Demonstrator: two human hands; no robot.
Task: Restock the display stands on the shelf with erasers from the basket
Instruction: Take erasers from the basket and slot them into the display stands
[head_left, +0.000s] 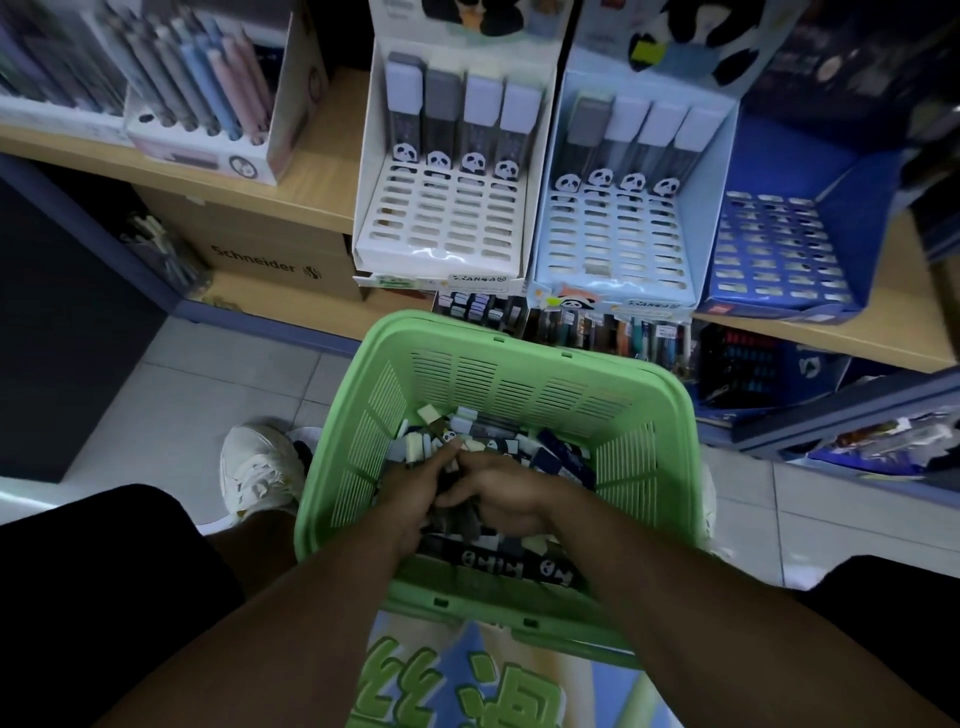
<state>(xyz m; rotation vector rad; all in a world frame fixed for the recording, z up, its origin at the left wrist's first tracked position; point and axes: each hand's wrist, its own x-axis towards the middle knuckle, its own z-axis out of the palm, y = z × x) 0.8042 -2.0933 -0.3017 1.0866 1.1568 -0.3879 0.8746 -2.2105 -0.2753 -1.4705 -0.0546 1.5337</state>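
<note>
Fingers of both my hands, left (410, 491) and right (501, 491), are curling around erasers (457, 512) in the basket (524, 340), apparently gripping several.

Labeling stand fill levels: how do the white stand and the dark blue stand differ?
The white stand holds four panda erasers in its back row; the dark blue stand shows only empty slots. The white stand sits left of the light blue stand, the dark blue one right of it. Both are slotted trays on the same shelf.

Dim, bluish indoor light; foreground arms underexposed, dark. Wide-angle bending at edges. Corners soft, blurry. Faint glare on floor tiles (156, 410) at left.
</note>
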